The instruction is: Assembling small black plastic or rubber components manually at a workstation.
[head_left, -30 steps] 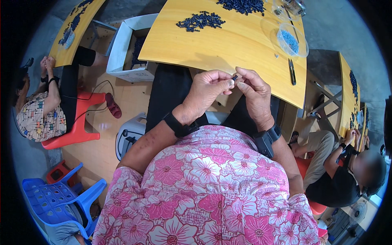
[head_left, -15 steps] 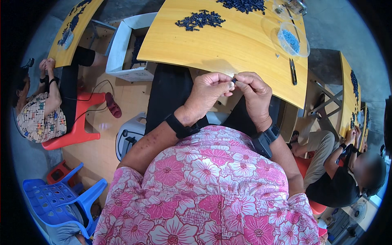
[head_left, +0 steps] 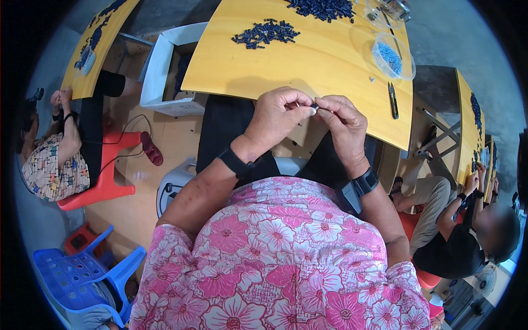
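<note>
Both my hands meet just off the near edge of the yellow wooden table (head_left: 264, 69). Between their fingertips is a small dark part (head_left: 314, 106), mostly covered by the fingers, so its exact kind does not show. My left hand (head_left: 279, 116) pinches it from the left with thumb and forefinger. From the other side my right hand (head_left: 345, 124) pinches it too. On the table beyond lies a small pile of short dark cylindrical parts (head_left: 265, 34), and a larger pile of similar parts (head_left: 324, 8) is farther back.
A clear tub of small blue pieces (head_left: 389, 58) stands on the right of the table, near black thread snips (head_left: 392, 100). An open white box (head_left: 159, 66) is left of the table. Co-workers sit at both sides; a blue plastic chair (head_left: 82, 275) is lower left.
My hands stay together at nearly the same place, with the left wrist and fingers slightly shifted and raised. The table and its piles appear moved slightly left in the view.
</note>
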Available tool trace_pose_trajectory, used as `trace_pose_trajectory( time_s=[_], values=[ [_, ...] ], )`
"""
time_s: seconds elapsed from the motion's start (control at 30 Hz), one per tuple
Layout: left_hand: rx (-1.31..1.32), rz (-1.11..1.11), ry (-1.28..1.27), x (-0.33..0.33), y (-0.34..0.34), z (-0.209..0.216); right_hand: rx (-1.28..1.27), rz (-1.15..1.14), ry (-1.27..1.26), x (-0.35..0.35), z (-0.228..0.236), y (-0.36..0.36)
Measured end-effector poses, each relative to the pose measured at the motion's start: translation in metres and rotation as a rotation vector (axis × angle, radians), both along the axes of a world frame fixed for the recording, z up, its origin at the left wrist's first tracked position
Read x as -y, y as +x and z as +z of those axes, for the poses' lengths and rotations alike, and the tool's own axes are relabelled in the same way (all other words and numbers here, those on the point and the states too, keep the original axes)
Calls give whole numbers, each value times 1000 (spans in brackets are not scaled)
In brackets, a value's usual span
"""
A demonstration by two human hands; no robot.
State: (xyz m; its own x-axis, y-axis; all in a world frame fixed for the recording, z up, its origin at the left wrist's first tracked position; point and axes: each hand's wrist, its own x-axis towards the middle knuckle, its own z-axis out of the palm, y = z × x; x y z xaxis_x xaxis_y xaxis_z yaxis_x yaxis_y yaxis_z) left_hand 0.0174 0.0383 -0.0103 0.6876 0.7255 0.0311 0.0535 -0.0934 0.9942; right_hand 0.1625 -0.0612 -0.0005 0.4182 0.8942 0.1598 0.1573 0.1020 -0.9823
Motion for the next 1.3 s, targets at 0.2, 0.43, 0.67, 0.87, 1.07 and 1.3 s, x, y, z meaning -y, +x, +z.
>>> trace_pose_trajectory(
  time_s=[0.2,0.43,0.67,0.87,1.07,1.3],
  values=[
    [-66,4,139,-24,18,-1,82,-11,-56,-21,-9,19],
    [-142,104,474,-38,24,-23,4,-46,-169,-35,-20,29],
    [-133,107,627,-37,23,-24,-3,-143,-105,-79,-12,26],
    [-252,67,634,-37,21,-21,184,-108,-82,-110,-11,13],
    [-243,69,650,-37,21,-21,342,-81,-44,-121,-15,8],
    [-192,96,634,-37,21,-26,454,-35,-66,-124,-10,1]
  ],
)
